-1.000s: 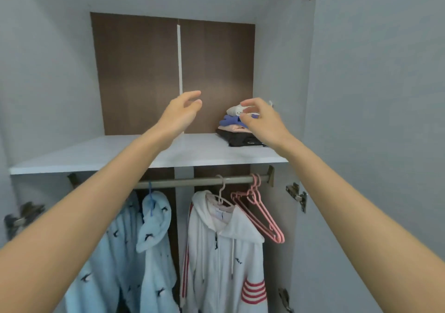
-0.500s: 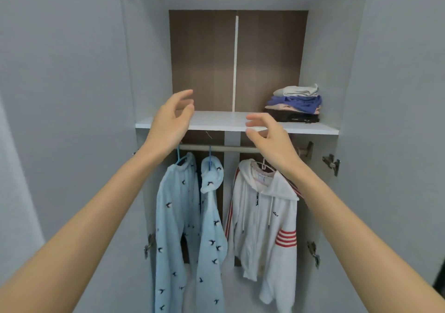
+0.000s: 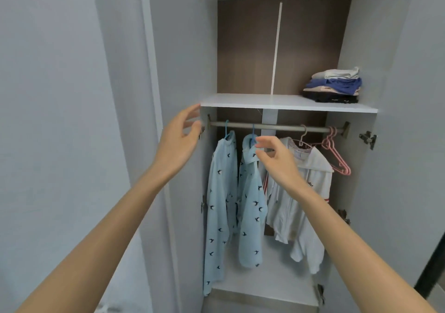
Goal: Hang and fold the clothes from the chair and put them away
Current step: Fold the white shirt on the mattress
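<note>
We're hovering left hand [image 3: 177, 144] and right hand [image 3: 277, 163] empty, fingers loosely spread; pyjama top [image 3: 250, 204] hanging vertical at nine o'clock, maybe touching right fingertips [image 3: 258, 154].

A brown wood-grain back panel [image 3: 248, 45] with a pale vertical strip [image 3: 277, 47] fills the upper centre, a metal hinge [image 3: 368, 139] sits at mid-right, and a plain grey surface [image 3: 48, 95] spans the left.

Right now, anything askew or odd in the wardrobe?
Nothing spilled or damaged. The folded stack on the shelf is ragged, its blue layer bulging out; the white hoodie hangs bunched with an uneven hem.
</note>
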{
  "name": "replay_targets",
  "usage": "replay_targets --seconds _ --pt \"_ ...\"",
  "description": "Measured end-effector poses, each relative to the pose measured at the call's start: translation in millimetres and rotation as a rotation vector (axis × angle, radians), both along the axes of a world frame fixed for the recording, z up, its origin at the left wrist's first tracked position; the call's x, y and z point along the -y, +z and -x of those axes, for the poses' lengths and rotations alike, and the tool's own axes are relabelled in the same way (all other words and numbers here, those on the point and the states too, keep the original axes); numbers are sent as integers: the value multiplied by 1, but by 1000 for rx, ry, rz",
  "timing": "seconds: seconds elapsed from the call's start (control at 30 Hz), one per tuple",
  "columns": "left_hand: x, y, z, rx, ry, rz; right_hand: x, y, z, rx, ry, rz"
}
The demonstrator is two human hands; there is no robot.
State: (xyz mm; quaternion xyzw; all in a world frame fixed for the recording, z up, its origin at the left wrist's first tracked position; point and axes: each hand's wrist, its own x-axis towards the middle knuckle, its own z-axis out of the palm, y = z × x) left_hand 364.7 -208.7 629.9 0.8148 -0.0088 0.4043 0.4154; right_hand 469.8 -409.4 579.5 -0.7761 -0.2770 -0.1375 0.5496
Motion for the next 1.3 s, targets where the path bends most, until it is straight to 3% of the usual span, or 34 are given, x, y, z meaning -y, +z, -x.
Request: replay_targets --seconds 0.13,0.3,0.47,0.77,1.13,1.3 --pt "-25 -23 21 -32 67 12 -21 -18 18 -35 35 35" --pt "-50 -42 12 -257 84 46 -41 -33 24 -51 81 66" --pt "-62 -65 -19 -355 52 277 -57 -41 13 -73 127 77" --pt "-98 -82 -40 -315 108 413 -98 -71 -19 -85 177 154" --pt "-108 -83 -42 -390 -95 347 -173 -118 -22 -130 279 233" --pt "-101 -85 -48 -399 -208 342 -190 -127 -21 -103 140 146"
